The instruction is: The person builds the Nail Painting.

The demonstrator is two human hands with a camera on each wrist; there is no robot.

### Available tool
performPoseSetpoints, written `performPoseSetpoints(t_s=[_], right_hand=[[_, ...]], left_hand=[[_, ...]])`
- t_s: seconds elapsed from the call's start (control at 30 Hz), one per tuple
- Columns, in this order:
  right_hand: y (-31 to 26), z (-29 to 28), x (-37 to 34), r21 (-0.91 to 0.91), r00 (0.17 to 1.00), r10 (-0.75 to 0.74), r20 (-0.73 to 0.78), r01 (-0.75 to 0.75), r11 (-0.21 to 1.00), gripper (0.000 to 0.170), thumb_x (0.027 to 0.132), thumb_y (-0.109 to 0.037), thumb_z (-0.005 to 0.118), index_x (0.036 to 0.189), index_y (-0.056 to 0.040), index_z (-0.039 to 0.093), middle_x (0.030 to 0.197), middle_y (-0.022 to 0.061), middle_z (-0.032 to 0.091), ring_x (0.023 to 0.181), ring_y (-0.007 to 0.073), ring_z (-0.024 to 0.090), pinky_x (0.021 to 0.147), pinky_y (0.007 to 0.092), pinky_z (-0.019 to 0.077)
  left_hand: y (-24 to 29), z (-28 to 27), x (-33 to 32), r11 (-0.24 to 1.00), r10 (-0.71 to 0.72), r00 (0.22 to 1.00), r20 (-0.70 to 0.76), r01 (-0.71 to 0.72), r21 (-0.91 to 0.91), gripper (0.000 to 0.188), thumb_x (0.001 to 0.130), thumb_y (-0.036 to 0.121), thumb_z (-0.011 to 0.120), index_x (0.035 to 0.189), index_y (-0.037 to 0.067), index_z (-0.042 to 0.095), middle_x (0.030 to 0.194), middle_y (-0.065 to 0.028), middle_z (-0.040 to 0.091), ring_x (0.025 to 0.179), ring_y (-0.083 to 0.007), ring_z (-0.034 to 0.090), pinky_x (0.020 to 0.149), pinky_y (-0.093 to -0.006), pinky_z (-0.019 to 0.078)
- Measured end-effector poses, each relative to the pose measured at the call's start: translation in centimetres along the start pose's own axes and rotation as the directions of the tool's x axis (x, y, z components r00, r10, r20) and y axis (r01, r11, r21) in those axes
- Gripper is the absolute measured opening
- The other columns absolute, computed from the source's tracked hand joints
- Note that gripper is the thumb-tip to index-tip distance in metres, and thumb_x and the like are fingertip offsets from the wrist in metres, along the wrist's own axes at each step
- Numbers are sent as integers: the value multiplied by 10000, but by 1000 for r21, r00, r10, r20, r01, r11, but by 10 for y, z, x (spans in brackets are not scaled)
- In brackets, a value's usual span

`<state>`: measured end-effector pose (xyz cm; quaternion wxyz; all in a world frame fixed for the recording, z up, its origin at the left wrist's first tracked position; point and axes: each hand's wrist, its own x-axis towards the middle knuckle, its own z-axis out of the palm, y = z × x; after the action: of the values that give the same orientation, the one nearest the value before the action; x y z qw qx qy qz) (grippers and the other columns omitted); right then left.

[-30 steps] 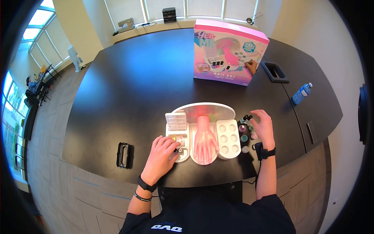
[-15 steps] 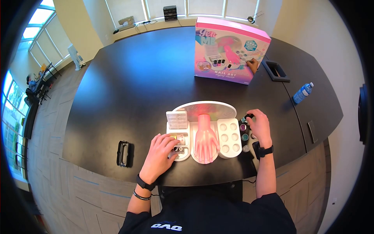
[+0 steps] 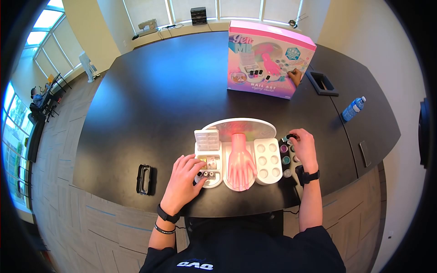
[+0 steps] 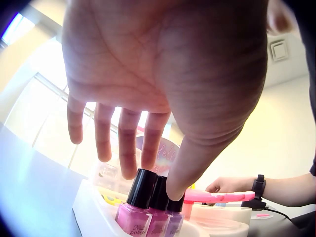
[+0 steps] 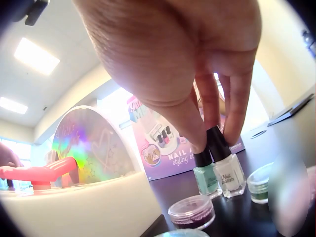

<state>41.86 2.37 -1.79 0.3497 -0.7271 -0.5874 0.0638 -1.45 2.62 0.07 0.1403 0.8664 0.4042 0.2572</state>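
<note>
My left hand (image 3: 182,179) hovers over the left compartments of a white nail station, fingers extended and apart. Its thumb tip is right at the black caps of a row of pink and purple nail polish bottles (image 4: 136,217), which stand in the tray. To the station's right, my right hand (image 3: 304,148) pinches the black caps of two nail polish bottles, one white (image 5: 230,177) and one mint green (image 5: 207,180), side by side and slightly tilted close over the table. Between the hands lies a pink model hand (image 3: 240,166), palm down on the station.
Small glitter pots (image 5: 191,211) stand beside the right bottles. The station has a six-well palette (image 3: 267,161), a raised clear lid (image 3: 207,140) and an oval mirror (image 5: 94,143). Farther back are a nail art box (image 3: 271,59) and a water bottle (image 3: 354,109). A black frame (image 3: 144,179) lies left.
My right hand has moved in from beside the bottles and taken hold of the two caps. My left hand has drawn slightly left, uncovering the bottles in the tray.
</note>
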Motion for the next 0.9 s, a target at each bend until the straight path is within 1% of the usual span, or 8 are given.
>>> performPoseSetpoints(t_s=[0.07, 0.3, 0.4, 0.5, 0.57, 0.7, 0.8, 0.9], right_hand=[[5, 3, 0, 18, 999, -25, -30, 25, 1000, 220, 900, 20, 794, 1119, 25, 775, 1028, 162, 761, 844, 327, 753, 787, 410, 599], [0, 1, -4, 13, 999, -6, -43, 6, 1000, 217, 909, 32, 792, 1125, 28, 772, 1031, 166, 761, 864, 326, 765, 798, 398, 609], [-11, -5, -6, 50, 998, 16, -65, -13, 999, 224, 907, 37, 791, 1130, 28, 770, 1032, 163, 760, 869, 315, 766, 788, 392, 609], [-23, -14, -10, 73, 997, -22, -80, 28, 997, 225, 908, 41, 789, 1131, 32, 763, 1029, 158, 758, 869, 305, 764, 775, 388, 605], [-36, -21, -15, 42, 988, -92, -125, 98, 994, 225, 911, 51, 780, 1134, 33, 759, 1035, 154, 759, 869, 299, 761, 776, 388, 602], [-67, -35, -27, 38, 984, -122, -133, 128, 991, 231, 913, 56, 773, 1142, 28, 758, 1059, 153, 762, 869, 300, 760, 785, 388, 602], [-88, -39, -36, 75, 981, -148, -129, 158, 985, 231, 912, 54, 775, 1140, 22, 760, 1084, 152, 764, 865, 298, 758, 794, 382, 601], [-110, -41, -46, 143, 970, -214, -119, 230, 963, 225, 907, 40, 796, 1128, 17, 762, 1080, 140, 769, 879, 286, 767, 796, 370, 604]], left_hand=[[1, 0, -1, 1000, 2, 1000, -19, -1, 10, 460, 838, 97, 868, 1265, 61, 702, 1275, -94, 703, 1379, -348, 576, 1237, -538, 398], [2, -2, -1, 1000, 1, 999, -44, -2, -11, 430, 855, 94, 850, 1258, 55, 704, 1275, -103, 708, 1387, -357, 576, 1224, -535, 410], [4, -5, 0, 1000, 11, 998, -55, -12, -14, 428, 859, 105, 852, 1258, 54, 705, 1274, -103, 710, 1390, -360, 575, 1220, -535, 414], [10, -8, 2, 999, 29, 997, -75, -31, -19, 428, 861, 120, 858, 1256, 52, 707, 1280, -104, 712, 1392, -361, 577, 1216, -537, 419], [15, -11, 2, 999, 34, 996, -87, -37, -27, 427, 862, 130, 862, 1252, 50, 708, 1284, -104, 712, 1393, -362, 578, 1213, -538, 422], [23, -10, 8, 994, 85, 985, -150, -95, -56, 415, 850, 121, 875, 1231, 47, 729, 1281, -102, 721, 1377, -364, 597, 1184, -536, 456], [30, -7, 12, 987, 121, 975, -185, -139, -86, 410, 843, 102, 880, 1224, 46, 740, 1275, -105, 730, 1359, -366, 615, 1153, -523, 486], [41, -5, 20, 976, 154, 966, -209, -182, -121, 413, 839, 89, 881, 1226, 42, 745, 1264, -110, 740, 1329, -362, 641, 1118, -501, 515]])
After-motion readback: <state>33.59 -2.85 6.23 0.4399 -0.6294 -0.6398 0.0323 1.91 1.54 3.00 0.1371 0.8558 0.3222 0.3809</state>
